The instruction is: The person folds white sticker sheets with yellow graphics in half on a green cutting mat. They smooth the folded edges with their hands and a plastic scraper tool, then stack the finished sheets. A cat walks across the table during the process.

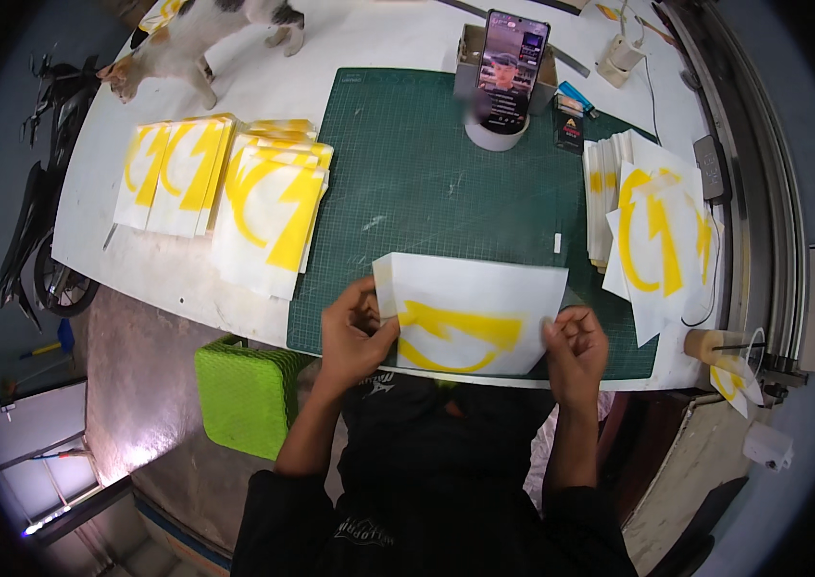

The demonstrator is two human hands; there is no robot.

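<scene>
Between my two hands is a white paper sheet (484, 284) with a yellow printed shape, held sideways over the near edge of the green cutting mat (426, 173). My left hand (357, 332) pinches its left end, where a narrow strip is folded up. The right end sits between the thumb and curled fingers of my right hand (577, 346). On the left lie stacks of similar yellow-printed sheets (268, 216), the nearest overlapping the mat. To the right of the mat are more printed sheets (652, 236), some standing in a tight pile and others spread loosely.
A phone (511, 72) stands in a round white holder at the mat's far edge, near a small dark box (568, 133) and a blue lighter (576, 98). A cat (205, 43) stands at the far left. A drink cup (715, 344) sits at right; a green stool (244, 399) is below.
</scene>
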